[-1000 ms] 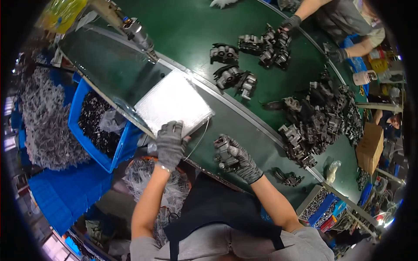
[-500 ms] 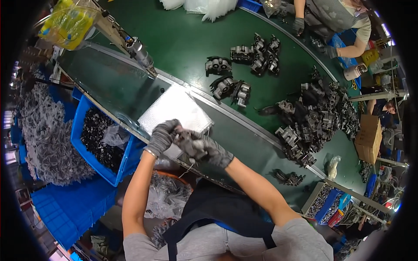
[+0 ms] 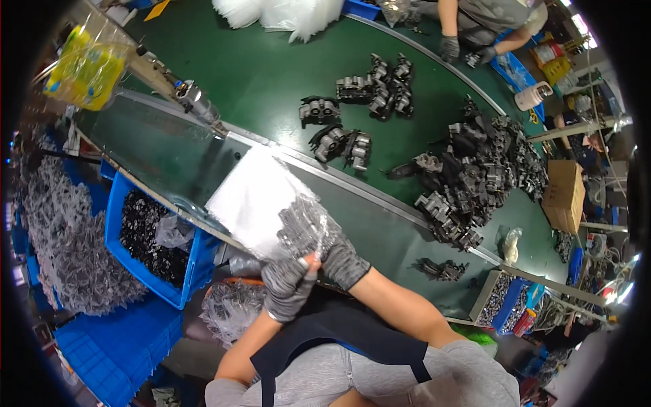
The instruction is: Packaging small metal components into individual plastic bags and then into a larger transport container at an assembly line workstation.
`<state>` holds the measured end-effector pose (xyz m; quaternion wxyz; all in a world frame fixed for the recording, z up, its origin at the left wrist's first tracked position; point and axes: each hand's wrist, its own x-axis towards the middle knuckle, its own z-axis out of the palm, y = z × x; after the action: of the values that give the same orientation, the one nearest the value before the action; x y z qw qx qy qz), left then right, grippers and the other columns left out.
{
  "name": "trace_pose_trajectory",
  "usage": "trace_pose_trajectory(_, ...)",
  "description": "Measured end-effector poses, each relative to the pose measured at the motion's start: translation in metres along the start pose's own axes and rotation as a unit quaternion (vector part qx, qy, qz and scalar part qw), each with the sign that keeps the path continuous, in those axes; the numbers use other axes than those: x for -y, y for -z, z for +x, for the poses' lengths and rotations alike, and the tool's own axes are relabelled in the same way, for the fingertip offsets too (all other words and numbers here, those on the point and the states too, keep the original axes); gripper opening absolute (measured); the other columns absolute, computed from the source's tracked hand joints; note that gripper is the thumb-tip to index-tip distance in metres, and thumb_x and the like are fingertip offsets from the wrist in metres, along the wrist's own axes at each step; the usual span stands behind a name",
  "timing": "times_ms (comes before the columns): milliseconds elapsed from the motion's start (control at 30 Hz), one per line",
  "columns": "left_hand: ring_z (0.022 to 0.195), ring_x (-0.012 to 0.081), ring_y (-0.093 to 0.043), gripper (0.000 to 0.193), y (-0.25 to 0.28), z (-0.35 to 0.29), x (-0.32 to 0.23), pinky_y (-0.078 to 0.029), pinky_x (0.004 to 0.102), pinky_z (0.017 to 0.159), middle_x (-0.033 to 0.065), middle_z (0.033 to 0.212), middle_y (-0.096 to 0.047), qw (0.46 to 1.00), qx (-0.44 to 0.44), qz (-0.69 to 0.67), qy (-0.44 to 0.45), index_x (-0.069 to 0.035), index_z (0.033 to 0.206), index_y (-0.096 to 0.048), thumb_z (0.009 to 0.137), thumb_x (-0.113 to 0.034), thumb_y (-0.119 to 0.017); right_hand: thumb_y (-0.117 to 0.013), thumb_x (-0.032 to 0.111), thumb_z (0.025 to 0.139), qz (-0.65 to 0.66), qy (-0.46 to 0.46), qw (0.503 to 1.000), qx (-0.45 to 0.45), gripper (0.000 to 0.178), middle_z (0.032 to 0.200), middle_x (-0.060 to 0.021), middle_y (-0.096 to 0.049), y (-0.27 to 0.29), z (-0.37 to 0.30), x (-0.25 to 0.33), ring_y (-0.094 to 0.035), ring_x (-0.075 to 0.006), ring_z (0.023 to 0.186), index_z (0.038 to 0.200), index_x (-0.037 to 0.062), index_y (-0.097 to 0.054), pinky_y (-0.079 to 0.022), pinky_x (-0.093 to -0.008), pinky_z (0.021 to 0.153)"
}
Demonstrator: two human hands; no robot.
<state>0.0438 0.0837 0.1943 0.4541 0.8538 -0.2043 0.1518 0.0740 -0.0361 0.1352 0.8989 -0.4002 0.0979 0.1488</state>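
So nearest the body, a bin of crumpled clear plastic (image 3: 234, 308) is sitting below the edge of the table (image 3: 380, 234), and just past it the left hand (image 3: 288, 286) is pinching the near right edge of a white bubble-wrap pouch (image 3: 247, 193). The right hand (image 3: 336, 251) is resting with its fingers inside that pouch, or at least under its top layer, gray glove showing through. So the hands are sitting close together at that edge. Whether the right one is gripping a part in there I'm honestly not able to tell; plastic and glove are hiding it. The pouch is lying on the near strip of table, left of middle, this side of the metal rail (image 3: 393, 207). Progress-wise I'm reading this as partway through one pouch: fingers already in, edge not yet closed. Loads more is lying bare: a small dark cluster (image 3: 442, 269) off to the right, a big heap of metal parts (image 3: 485, 176) past the rail, and several separate gray assemblies (image 3: 356, 88) farther back around the middle, none wearing any wrap. Farthest out, white packing material (image 3: 281, 10) is lying left of middle, and at far right another person's gloved hands (image 3: 449, 49) are working.
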Motion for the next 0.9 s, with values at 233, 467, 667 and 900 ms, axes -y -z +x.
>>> trace_pose_trajectory(233, 0.064, 0.0245, -0.064, 0.013, -0.080, -0.005, -0.032, -0.049, 0.0319, 0.059, 0.0097, 0.078, -0.069, 0.975, 0.057, -0.198, 0.076, -0.007, 0.092, -0.071, 0.082, -0.013, -0.073, -0.049, 0.016, 0.095, -0.370, 0.160, 0.865, -0.299, 0.035, 0.122, -0.0174, -0.058, 0.138, -0.070, -0.060, -0.059, -0.0244, 0.108, 0.127, 0.0000, -0.051, -0.048, -0.0297, 0.093)
trace_pose_trajectory(467, 0.073, 0.0324, -0.065, 0.024, -0.110, -0.066, 0.019, -0.050, 0.0395, 0.065, 0.0161, 0.084, -0.068, 0.898, 0.214, -0.303, 0.237, -0.003, 0.099, -0.067, 0.087, -0.023, -0.067, -0.063, 0.023, 0.088, -0.753, -0.172, 0.636, -0.014, 0.043, 0.096, -0.0142, -0.068, 0.111, -0.103, 0.068, -0.067, -0.0277, 0.082, 0.124, 0.0010, -0.054, -0.054, -0.0368, 0.076)
trace_pose_trajectory(667, 0.069, 0.0309, -0.064, 0.033, -0.081, -0.036, 0.016, -0.050, 0.0359, 0.065, 0.0112, 0.077, -0.067, 0.886, 0.371, -0.262, 0.092, -0.002, 0.093, -0.068, 0.084, -0.033, -0.070, -0.076, 0.037, 0.074, -0.702, 0.094, 0.657, -0.259, 0.086, 0.134, -0.0234, -0.045, 0.123, 0.062, 0.100, -0.043, -0.0362, 0.127, 0.144, 0.0096, -0.034, -0.041, -0.0420, 0.102)
trace_pose_trajectory(900, 0.081, 0.0338, -0.058, 0.044, -0.015, 0.011, 0.080, -0.048, 0.0414, 0.073, 0.0148, 0.084, -0.058, 0.979, 0.097, 0.138, 0.118, -0.004, 0.106, -0.062, 0.081, -0.040, -0.067, -0.082, 0.040, 0.060, -0.663, -0.108, 0.644, -0.366, 0.096, 0.128, -0.0220, -0.051, 0.149, 0.177, 0.082, -0.052, -0.0359, 0.118, 0.141, 0.0125, -0.038, -0.045, -0.0420, 0.099)
